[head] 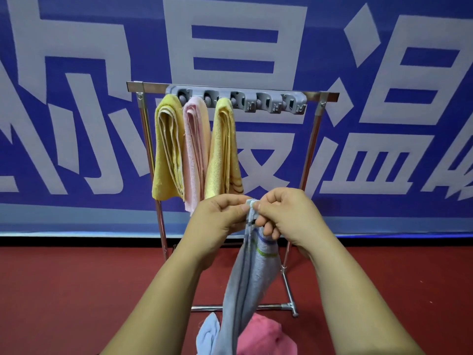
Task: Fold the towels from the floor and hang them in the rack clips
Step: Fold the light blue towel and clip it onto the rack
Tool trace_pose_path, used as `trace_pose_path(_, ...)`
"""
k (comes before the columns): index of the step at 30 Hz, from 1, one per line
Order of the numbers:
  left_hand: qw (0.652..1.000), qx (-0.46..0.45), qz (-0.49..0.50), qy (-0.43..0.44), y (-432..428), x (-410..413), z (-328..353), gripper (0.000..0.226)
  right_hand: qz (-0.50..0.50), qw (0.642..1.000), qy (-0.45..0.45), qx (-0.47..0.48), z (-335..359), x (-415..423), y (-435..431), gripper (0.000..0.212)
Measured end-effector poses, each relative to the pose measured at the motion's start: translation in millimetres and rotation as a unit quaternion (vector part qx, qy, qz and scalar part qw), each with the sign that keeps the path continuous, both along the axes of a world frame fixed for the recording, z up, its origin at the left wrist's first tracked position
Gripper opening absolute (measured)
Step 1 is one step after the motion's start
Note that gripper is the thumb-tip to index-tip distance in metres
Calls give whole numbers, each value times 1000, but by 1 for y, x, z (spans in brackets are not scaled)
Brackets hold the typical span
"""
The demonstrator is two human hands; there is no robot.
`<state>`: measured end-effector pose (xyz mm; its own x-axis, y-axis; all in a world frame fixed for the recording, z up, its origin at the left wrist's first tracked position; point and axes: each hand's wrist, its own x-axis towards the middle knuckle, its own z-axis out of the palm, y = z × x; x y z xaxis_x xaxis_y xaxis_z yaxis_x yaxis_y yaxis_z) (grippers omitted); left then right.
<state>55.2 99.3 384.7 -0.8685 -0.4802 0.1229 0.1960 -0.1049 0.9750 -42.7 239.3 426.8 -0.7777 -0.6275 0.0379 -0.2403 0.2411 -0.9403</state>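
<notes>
Red floor (76, 290) ran up to a blue banner (76, 34) with large white characters; a metal rack (314, 139) stood on the floor in front of the banner.

Nearest the camera, in front of the rack's base bar, two towels lay on the floor: a light blue towel (207, 334), bunched, and a rose towel (261, 336) in a heap just beside it.

In front of the rack, between its posts, both hands were raised close together. The left hand (217, 219) had its fingers curled and pinched the top edge of a grey towel (248, 283). The right hand (286, 216) pinched the same edge from the other side, thumb and forefinger closed on the fabric, the other fingers curled beneath. The grey towel hung straight down from the hands in a narrow length, with coloured stripes near its top, and its lower end passed between the two floor towels.

On the rack's top bar sat a grey clip strip (238, 98). From its clips nearest the rack's left post hung three folded towels side by side, touching: a first yellow towel (167, 149), a pale pink towel (194, 155) and a second yellow towel (222, 155). More clips showed along the strip toward the rack's right post.
</notes>
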Motion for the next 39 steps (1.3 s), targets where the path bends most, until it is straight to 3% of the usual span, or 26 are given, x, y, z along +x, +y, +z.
trace_pose_path(10,1000,27,-4,11,0,6,2,19,20,999,49,-4,-9,-5,-7,16)
trace_pose_path(15,999,32,-23,1,4,3,5,46,-12,994,106,13,-9,-6,-9,16)
trace_pose_path(19,999,29,-44,0,8,2,11,54,-16,984,169,51,-6,-6,-10,6)
trace_pose_path(24,992,105,-65,3,7,3,23,60,16,978,194,76,6,-8,-5,11)
trace_pose_path(27,991,129,-44,-6,4,0,26,51,26,970,222,93,9,-13,-6,8)
trace_pose_path(30,997,62,-42,-8,-1,-2,30,30,63,966,225,110,19,-18,-5,12)
trace_pose_path(33,993,-97,-44,-42,-13,-4,32,28,128,972,179,79,37,-20,1,18)
trace_pose_path(37,962,-246,-68,-101,-25,-2,40,15,187,969,145,69,66,-27,11,31)
trace_pose_path(39,921,-359,-66,-140,-34,-1,45,20,193,972,127,46,78,-34,16,32)
